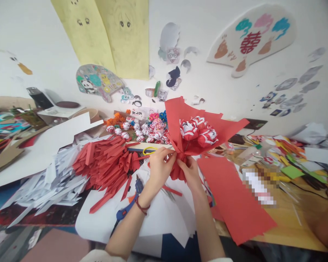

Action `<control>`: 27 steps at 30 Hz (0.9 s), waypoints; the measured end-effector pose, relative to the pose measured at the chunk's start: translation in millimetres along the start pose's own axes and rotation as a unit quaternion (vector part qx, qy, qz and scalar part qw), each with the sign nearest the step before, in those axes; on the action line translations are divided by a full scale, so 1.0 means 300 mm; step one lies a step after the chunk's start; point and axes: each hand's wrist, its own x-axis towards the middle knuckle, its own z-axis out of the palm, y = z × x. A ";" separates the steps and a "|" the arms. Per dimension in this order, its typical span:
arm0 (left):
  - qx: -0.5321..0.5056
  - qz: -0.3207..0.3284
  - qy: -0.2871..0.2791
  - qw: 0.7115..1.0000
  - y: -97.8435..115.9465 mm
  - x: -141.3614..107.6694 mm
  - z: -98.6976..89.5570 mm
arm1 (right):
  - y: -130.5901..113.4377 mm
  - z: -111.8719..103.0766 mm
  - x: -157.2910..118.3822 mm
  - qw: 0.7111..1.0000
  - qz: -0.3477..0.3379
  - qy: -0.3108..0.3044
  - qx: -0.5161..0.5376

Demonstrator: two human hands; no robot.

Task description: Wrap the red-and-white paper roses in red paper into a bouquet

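Both my hands are at the gathered neck of a bouquet wrapped in red paper (177,127). Red-and-white paper flowers (199,131) show in its opening, which leans to the right. My left hand (161,164) pinches the wrap at the left of the neck, thumb and fingertips together. My right hand (190,170) grips the neck from the right, its thumb on the front. Below the hands, the short gathered end of the wrap sticks out. A blue-handled glue gun (128,208) lies by my left forearm, on white paper (98,222).
Left of my hands lie piles of folded red paper strips (104,160) and white paper strips (54,187). Paper flowers (144,131) stand along the wall. Red sheets (232,196) lie to the right, before cluttered scraps (297,163). Yellow-handled scissors (149,149) are behind my left hand.
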 end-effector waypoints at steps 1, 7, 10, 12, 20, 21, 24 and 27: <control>-0.002 0.004 0.002 1.000 0.000 -0.001 0.001 | -0.005 0.001 -0.002 1.000 0.002 0.004 0.001; 0.039 0.041 0.039 0.998 -0.002 -0.026 0.030 | -0.039 0.019 -0.009 1.000 0.022 0.011 -0.018; 0.077 0.081 0.066 0.992 -0.010 -0.048 0.050 | -0.044 0.025 -0.008 1.000 0.009 0.021 -0.019; 0.096 0.111 0.066 0.987 -0.015 -0.059 0.057 | -0.046 0.026 -0.009 0.999 0.011 0.019 -0.030; 0.137 0.127 0.048 0.981 -0.003 -0.058 0.065 | -0.021 -0.003 -0.015 0.998 0.022 0.047 -0.032; 0.141 0.120 0.041 0.982 0.004 -0.054 0.066 | -0.016 -0.009 -0.015 0.998 0.022 0.052 -0.028; 0.132 0.067 0.009 0.989 0.027 -0.038 0.066 | -0.005 -0.021 -0.016 0.998 0.026 0.061 -0.009; 0.067 -0.014 -0.016 0.998 0.045 -0.016 0.051 | 0.005 -0.029 -0.017 0.997 0.037 0.057 0.023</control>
